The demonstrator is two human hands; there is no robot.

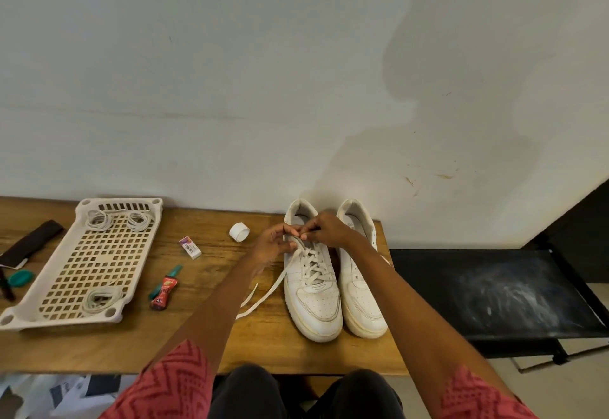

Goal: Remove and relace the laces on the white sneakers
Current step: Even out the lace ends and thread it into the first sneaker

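Observation:
Two white sneakers stand side by side on the wooden table, toes toward me. The left sneaker [314, 300] is laced with a white lace [263, 296] whose loose ends trail off its left side onto the table. The right sneaker [361, 290] shows no lace, and my right arm crosses its upper part. My left hand [275, 243] and my right hand [326, 229] meet over the top eyelets of the left sneaker, and each pinches the lace there.
A beige perforated tray [95, 263] at the left holds three coils of white lace. An eraser [190, 247], a white tape roll [239, 232] and a red-and-green tube [164, 288] lie between tray and shoes. A black stool [494, 293] stands right of the table.

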